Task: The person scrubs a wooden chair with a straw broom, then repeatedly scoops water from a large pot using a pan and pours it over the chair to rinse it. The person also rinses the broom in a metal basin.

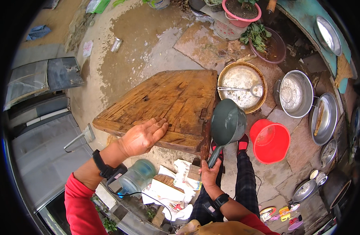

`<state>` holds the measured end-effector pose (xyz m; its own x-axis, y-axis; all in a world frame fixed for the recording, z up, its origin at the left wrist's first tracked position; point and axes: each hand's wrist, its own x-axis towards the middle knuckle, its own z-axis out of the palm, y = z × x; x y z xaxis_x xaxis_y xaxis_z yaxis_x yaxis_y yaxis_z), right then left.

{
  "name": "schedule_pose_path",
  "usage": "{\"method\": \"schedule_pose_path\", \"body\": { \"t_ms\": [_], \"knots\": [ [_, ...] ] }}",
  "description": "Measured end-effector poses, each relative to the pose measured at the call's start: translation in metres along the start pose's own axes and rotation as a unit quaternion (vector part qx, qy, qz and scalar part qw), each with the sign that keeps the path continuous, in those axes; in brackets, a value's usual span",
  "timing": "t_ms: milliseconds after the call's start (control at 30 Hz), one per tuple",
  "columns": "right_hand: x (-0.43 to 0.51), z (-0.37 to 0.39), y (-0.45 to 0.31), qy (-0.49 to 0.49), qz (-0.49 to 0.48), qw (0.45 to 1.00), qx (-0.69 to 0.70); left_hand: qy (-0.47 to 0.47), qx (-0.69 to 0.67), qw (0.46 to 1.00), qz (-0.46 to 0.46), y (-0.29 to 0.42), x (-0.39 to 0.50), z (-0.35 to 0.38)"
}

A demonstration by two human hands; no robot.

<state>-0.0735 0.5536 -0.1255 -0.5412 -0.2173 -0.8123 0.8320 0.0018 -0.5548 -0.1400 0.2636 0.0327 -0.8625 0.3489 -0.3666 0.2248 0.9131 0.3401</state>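
Observation:
My left hand (pixel 144 136) lies on the near edge of a worn wooden table (pixel 171 100), its fingers resting on the boards with nothing in them. At the table's right corner, my right hand (pixel 210 173) grips the handle of a dark green plastic ladle (pixel 228 120), whose bowl hangs beside the table's right edge with its rounded underside partly in view. Just beyond the ladle, a round rusty-rimmed pan (pixel 241 75) holds a metal spatula (pixel 241 88). To the ladle's right is a red plastic bucket (pixel 271 141).
On the right stand a metal pot (pixel 296 94) and a metal basin (pixel 325 119). A pink flowerpot (pixel 241 20) and a basin of leafy greens (pixel 271 53) are beyond the pan. A large water bottle (pixel 138 176) and white sacks (pixel 168 194) lie near me. Wet patches mark the paving.

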Motion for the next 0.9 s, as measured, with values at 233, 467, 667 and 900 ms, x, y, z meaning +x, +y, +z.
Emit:
{"method": "schedule_pose_path", "body": {
  "t_ms": [233,467,667,900],
  "knots": [
    [-0.006,0.010,0.017,0.021,-0.001,1.000,0.015,-0.004,0.015,1.000,-0.005,-0.004,-0.003,0.003],
    [0.001,-0.026,-0.034,0.047,0.006,0.998,0.037,0.050,-0.002,0.997,-0.057,0.015,-0.008,0.004],
    [-0.027,-0.118,-0.104,0.076,-0.035,0.993,0.079,0.059,0.006,0.986,-0.156,0.021,-0.025,0.025],
    [-0.091,-0.291,-0.135,0.177,-0.068,0.969,0.159,0.064,0.077,0.946,-0.309,0.025,-0.030,0.047]
  ]
}}
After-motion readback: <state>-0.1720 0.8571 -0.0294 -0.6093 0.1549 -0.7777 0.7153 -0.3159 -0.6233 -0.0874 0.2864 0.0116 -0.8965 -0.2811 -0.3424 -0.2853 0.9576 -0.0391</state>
